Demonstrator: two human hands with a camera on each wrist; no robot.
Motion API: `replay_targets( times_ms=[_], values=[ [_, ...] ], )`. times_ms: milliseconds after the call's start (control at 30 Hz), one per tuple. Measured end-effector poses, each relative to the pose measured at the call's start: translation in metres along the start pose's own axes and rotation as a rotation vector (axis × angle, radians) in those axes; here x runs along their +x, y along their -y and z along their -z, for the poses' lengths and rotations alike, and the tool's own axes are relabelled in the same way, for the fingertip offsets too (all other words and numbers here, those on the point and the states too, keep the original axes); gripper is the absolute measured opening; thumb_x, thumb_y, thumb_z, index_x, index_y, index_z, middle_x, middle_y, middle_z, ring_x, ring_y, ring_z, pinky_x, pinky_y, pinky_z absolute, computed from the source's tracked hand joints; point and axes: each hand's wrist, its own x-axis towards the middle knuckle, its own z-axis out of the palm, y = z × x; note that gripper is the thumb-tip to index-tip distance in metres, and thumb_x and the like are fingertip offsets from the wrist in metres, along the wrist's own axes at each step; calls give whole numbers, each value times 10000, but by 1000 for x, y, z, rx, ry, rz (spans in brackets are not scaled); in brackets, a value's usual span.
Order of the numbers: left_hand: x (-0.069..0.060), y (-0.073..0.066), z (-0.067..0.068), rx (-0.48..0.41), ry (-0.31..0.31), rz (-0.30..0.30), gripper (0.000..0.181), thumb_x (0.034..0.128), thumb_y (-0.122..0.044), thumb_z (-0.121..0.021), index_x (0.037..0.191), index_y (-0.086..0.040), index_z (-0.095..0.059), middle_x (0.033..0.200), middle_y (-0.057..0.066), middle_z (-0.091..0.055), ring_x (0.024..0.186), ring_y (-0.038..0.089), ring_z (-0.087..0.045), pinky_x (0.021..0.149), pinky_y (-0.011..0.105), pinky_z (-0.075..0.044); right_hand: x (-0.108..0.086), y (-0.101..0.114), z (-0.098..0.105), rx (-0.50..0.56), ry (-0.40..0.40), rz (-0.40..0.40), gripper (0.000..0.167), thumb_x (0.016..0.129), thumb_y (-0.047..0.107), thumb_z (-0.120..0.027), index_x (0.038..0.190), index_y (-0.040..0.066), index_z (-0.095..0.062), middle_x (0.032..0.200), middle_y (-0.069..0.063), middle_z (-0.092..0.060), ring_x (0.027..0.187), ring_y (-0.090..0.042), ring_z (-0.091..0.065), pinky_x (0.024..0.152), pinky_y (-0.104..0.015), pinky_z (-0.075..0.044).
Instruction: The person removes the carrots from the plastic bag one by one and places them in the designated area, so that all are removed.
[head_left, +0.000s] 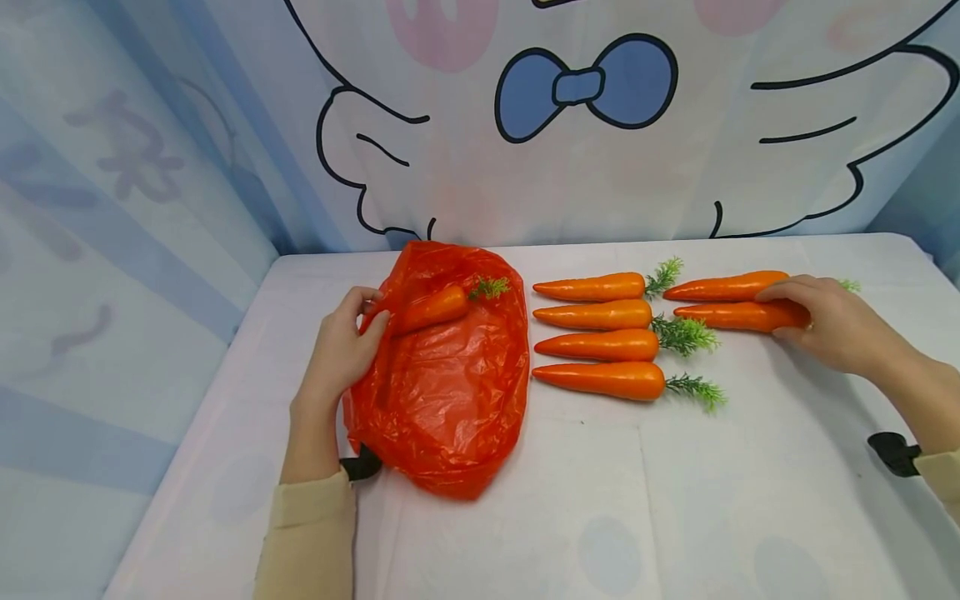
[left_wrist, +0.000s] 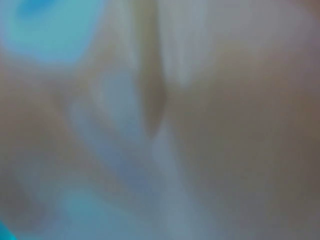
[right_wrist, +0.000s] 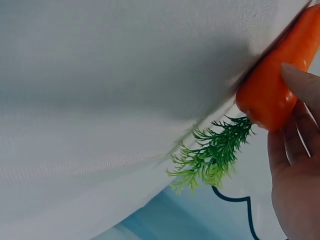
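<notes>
A crinkled red plastic bag (head_left: 450, 400) lies on the table, and my left hand (head_left: 345, 346) pinches its left edge between thumb and fingers. One orange carrot (head_left: 435, 308) with a green top rests at the bag, its tip hidden by red plastic. On the far right, my right hand (head_left: 847, 325) grips the thick end of the nearer carrot (head_left: 731, 316) of a pair. Its thumb presses that carrot (right_wrist: 272, 95) in the right wrist view, with fingers on the other side. The farther carrot (head_left: 720, 287) lies alongside, partly covered by the fingers. The left wrist view is too blurred to read.
Several more carrots (head_left: 600, 343) lie in a stack of rows between the bag and my right hand, tips to the left. A white cloth (head_left: 570, 492) covers the table. Behind it hangs a printed curtain (head_left: 585, 183) with a blue bow tie.
</notes>
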Motion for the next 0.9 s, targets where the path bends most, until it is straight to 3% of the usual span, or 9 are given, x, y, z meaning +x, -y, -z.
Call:
replay_targets(
  times_ms=[433,900],
  values=[
    [0,-1,1,5,-7,-3,307,1049,-171,-541,1334,-73,-481,1188,163,-568,1028,336,-551,891,476,-553,4,10,3,47,-49,48,455,841,-67,-745,1262,-81,-574,1287,-329,-500,1172,-539,-384,935,-736,-356],
    [0,-2,1,0,-9,-16,306,1049,-161,-538,1335,-67,-484,1167,166,-569,997,332,-550,871,465,-558,26,48,12,82,-53,101,475,865,-7,-750,1309,-18,-582,1370,-299,-481,1250,-527,-369,979,-741,-311]
  ],
)
